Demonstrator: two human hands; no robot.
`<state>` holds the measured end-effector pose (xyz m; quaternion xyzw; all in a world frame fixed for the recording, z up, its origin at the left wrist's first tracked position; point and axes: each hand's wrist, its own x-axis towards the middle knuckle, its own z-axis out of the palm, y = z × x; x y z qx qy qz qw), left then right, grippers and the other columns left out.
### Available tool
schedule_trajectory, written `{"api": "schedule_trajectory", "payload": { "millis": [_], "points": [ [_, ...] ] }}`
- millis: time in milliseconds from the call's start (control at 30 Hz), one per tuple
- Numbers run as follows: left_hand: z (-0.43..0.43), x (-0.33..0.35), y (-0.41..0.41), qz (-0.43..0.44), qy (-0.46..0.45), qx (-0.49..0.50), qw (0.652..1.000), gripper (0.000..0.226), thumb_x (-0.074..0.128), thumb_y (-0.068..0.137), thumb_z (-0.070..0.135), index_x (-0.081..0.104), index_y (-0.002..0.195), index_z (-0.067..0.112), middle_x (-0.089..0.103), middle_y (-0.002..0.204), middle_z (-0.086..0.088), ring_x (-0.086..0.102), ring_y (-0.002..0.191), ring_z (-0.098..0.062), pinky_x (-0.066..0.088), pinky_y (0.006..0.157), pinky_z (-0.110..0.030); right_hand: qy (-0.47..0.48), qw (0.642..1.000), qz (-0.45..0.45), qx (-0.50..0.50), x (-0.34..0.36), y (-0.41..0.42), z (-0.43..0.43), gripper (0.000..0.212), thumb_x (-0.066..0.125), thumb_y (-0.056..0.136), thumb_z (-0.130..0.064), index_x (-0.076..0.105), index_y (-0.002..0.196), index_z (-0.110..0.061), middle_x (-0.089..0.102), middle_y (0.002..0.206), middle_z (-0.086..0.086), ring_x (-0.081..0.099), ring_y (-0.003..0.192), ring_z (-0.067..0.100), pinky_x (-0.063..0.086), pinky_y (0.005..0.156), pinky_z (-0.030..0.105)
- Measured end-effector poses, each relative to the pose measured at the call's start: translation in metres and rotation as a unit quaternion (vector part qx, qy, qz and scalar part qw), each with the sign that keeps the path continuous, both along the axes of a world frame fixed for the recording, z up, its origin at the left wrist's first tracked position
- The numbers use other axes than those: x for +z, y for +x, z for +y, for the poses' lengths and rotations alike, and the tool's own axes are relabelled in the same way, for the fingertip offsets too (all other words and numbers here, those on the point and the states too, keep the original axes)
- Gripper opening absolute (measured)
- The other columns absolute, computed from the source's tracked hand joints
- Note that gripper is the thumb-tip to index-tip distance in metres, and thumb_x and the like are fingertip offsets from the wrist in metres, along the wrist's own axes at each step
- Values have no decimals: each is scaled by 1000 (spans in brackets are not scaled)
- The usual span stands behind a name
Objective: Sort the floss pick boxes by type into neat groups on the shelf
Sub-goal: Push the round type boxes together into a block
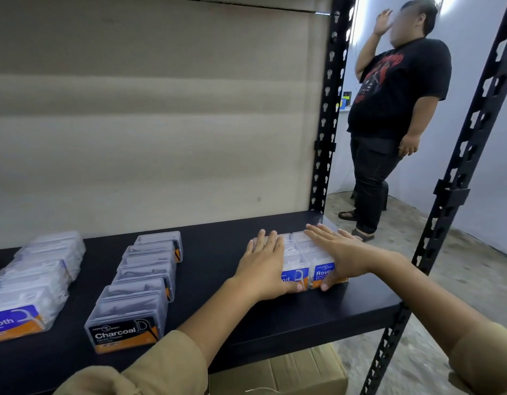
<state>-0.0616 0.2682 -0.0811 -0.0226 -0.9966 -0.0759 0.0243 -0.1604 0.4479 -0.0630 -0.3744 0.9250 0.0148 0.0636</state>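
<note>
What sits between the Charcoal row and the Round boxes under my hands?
Nothing. In the head view, only bare black shelf separates the Charcoal row from the Round boxes. The left forearm crosses above its near part.

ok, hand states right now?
Left hand: open, flat on the Round boxes.
Right hand: open, flat on the same boxes.

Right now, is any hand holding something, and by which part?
Nothing is gripped: the left hand and right hand lie flat on the lids of the Round boxes, thumbs against their fronts.
</note>
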Motion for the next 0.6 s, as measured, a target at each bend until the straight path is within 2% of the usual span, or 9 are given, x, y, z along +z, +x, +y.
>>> {"api": "schedule_trajectory", "payload": {
  "millis": [167, 400, 500, 600],
  "points": [
    [0, 0, -2, -2, 21, -16, 1000, 111, 60, 77, 61, -5, 149, 8, -5, 159, -9, -7, 147, -24, 0, 121, -40, 10, 1000, -1, 7, 1, 0, 0, 125, 72, 63, -61, -13, 147, -24, -13, 158, -9, -15, 145, 11, -7, 117, 38],
    [1, 1, -1, 3, 19, -19, 1000, 109, 60, 78, 61, -3, 149, 8, -3, 159, -9, -4, 147, -24, 1, 119, -39, 18, 1000, 1, 8, 1, 1, -1, 125, 71, 63, -62, -14, 147, -23, -13, 158, -9, -14, 145, 12, -6, 117, 39],
    [1, 6, 3, 1, -2, -24, 1000, 105, 57, 79, 63, -2, 149, 11, -2, 159, -8, -3, 147, -24, 1, 118, -42, 29, 1000, -4, -4, 4, 3, -2, 124, 72, 65, -60, -13, 147, -24, -15, 157, -8, -16, 144, 12, -10, 116, 42],
    [-4, 13, 17, 12, 19, -33, 999, 101, 55, 80, 63, -2, 150, 18, -1, 160, -4, -4, 147, -23, 0, 118, -45, 21, 1000, -5, -13, 13, 10, -5, 116, 72, 70, -52, -12, 147, -27, -18, 157, -5, -18, 144, 15, -8, 116, 47]
  ]
}}
